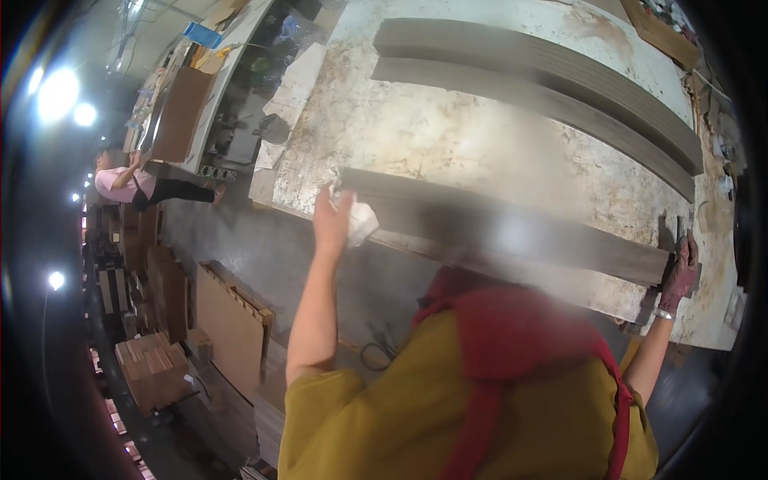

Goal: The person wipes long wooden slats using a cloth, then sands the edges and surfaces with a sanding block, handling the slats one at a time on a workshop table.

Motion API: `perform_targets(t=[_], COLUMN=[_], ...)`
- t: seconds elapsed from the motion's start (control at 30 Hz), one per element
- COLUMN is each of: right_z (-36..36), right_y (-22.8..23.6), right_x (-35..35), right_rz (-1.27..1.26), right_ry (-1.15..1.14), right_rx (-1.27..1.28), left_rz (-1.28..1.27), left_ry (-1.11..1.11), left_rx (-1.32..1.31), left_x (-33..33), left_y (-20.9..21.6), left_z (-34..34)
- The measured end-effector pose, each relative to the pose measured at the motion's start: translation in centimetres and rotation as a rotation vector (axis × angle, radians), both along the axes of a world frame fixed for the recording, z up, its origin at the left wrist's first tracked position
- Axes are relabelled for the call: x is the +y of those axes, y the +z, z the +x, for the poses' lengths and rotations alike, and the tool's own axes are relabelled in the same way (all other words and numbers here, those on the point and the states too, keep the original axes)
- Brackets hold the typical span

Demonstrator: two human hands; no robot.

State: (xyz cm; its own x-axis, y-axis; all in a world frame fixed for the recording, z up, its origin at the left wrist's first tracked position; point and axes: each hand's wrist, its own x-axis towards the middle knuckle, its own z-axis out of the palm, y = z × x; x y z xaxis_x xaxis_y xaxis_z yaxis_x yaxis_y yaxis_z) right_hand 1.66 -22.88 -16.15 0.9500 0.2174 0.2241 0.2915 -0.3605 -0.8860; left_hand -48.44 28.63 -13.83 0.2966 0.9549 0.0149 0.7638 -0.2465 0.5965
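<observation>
Workshop clutter filled the view: a wide, stained white table (448, 136) took up the middle, and everything else sat around it. Across the table's far part lay two long grey strip stacks (552, 80), side by side and slightly curved by the lens. Along the table's near edge lay a third long grey strip stack (512, 228), running from near the left hand to the right hand.

The left hand (330, 220) was raised at the near-left edge of the table, fingers closed around a crumpled white rag (358, 220), which touched the left end of the near stack. The right hand (680, 276), in a dark reddish glove with a bracelet at the wrist, rested at the near-right edge of the table, gripping the right end of the same stack; whether the fingers wrapped fully round it could not be told. The two hands were well apart, one at each end of the stack.

Below the table's near edge came a yellow shirt with red straps (496, 376), the person's own. Left of the table, brown boards (232, 320) leaned on the grey floor, with a pile of small wooden blocks (152, 368) beyond them. Far to the table's left, another person in a pink top (128, 182) stood at a long bench (216, 72) holding a brown panel (180, 112).
</observation>
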Motion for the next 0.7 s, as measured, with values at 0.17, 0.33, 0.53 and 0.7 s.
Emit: perform_targets(t=[0.17, 0.33, 0.53, 0.7], right_z=[-0.6, -1.3, -0.7, -1.5], right_y=[1.7, 1.4, 1.0, 1.6], right_x=[2.7, 1.4, 1.5, 1.5], right_rz=[-0.101, -0.013, -0.051, -0.168], right_ry=[-0.035, -0.030, -0.009, -0.017], right_rx=[-0.054, -0.027, -0.025, -0.058], left_rz=[0.326, -0.048, 0.166, 0.303], left_ry=[0.355, -0.131, -0.463, -0.483], left_rx=[-0.083, 0.127, 0.562, 0.495], left_x=[7.9, -1.5, -6.2, -4.7], left_y=[-0.7, 10.8, 7.3, 5.8], left_z=[-8.6, 1.5, 3.8, 4.8])
